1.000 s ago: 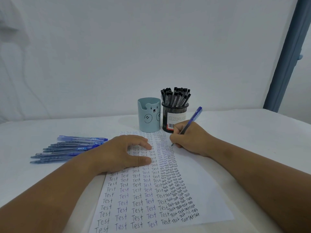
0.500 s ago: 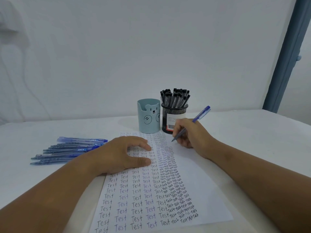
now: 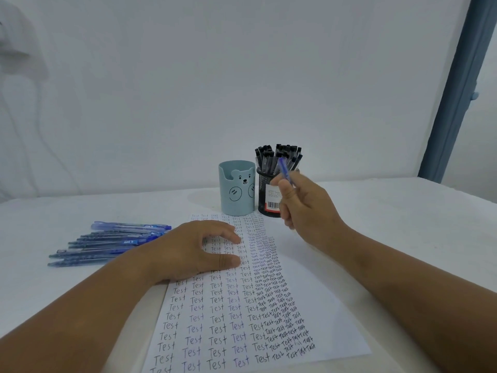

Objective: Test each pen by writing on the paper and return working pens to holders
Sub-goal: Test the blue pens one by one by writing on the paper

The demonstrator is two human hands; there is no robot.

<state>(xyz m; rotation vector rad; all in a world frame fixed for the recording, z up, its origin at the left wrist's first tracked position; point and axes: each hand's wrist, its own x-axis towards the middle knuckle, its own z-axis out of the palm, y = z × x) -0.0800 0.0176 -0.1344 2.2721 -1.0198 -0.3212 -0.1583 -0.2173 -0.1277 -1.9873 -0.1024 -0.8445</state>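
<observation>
The right hand (image 3: 304,205) had lifted its pinched blue pen (image 3: 283,169) off the paper (image 3: 309,297) toward the holders at twelve o'clock, suggesting it worked, while the left hand (image 3: 193,249) stayed flat, holding nothing.

Paper (image 3: 330,319): white, covered in columns of the handwritten word "Test" in black and blue ink.
Bear holder (image 3: 236,188): pale teal, black line-drawn bear face and paws.
Mesh holder (image 3: 265,192): black wire mesh, white label with black barcode and red strip.
Pens in mesh holder (image 3: 277,156): clear grey barrels, black caps.
Loose pens (image 3: 107,243): translucent blue.
Held pen (image 3: 283,169): blue.
Table (image 3: 403,211): white.
Wall (image 3: 215,76): plain white.
Door frame (image 3: 454,90): grey-blue.
</observation>
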